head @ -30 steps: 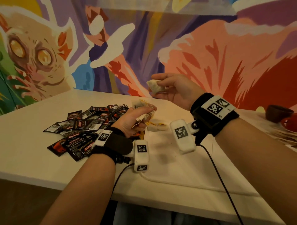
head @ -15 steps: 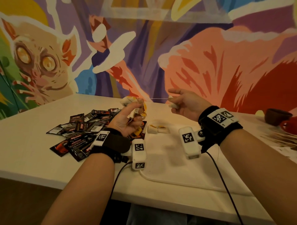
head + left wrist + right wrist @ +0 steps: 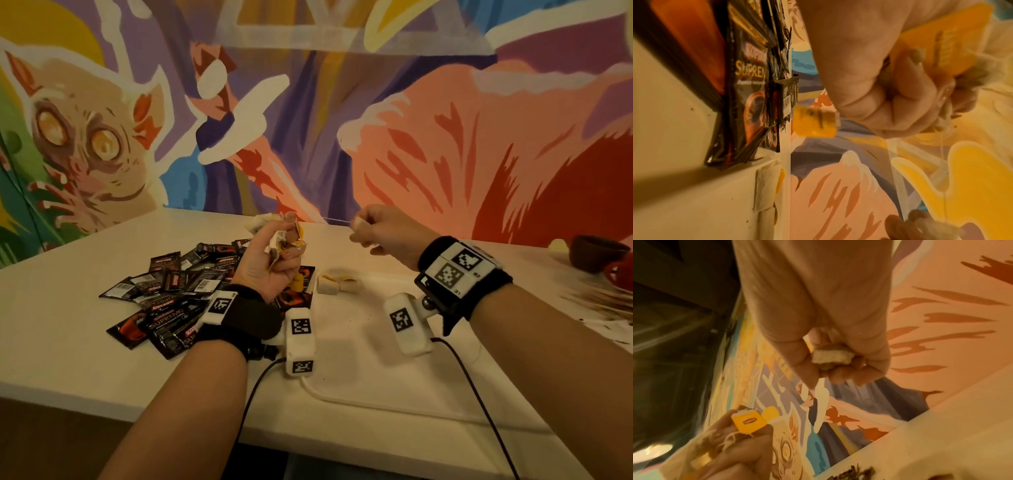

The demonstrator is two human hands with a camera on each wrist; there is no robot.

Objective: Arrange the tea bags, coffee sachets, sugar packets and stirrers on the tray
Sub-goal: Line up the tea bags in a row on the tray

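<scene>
My left hand [image 3: 274, 253] is raised above the table and grips a tangled bunch of tea bags [image 3: 282, 240] with yellow tags [image 3: 945, 42]. One yellow tag [image 3: 815, 123] dangles below the fist. My right hand [image 3: 373, 229] pinches a single folded tea bag [image 3: 831, 356], and a thin white string [image 3: 334, 221] runs taut from it to the bunch. Two rolled tea bags [image 3: 337, 282] lie on the white tray [image 3: 376, 407] under the hands. Black coffee sachets [image 3: 178, 301] are piled on the table at the left.
A painted wall [image 3: 445, 137] stands right behind the table. At the far right sit a dark brown bowl [image 3: 597, 251] and something red [image 3: 620, 274], with thin wooden sticks [image 3: 603, 296] beside them. Wrist-camera cables [image 3: 479, 394] trail over the tray's front.
My right hand has moved down and to the right away from the left hand, drawing the tea bag's string taut. The left hand rose slightly with the bunch.
</scene>
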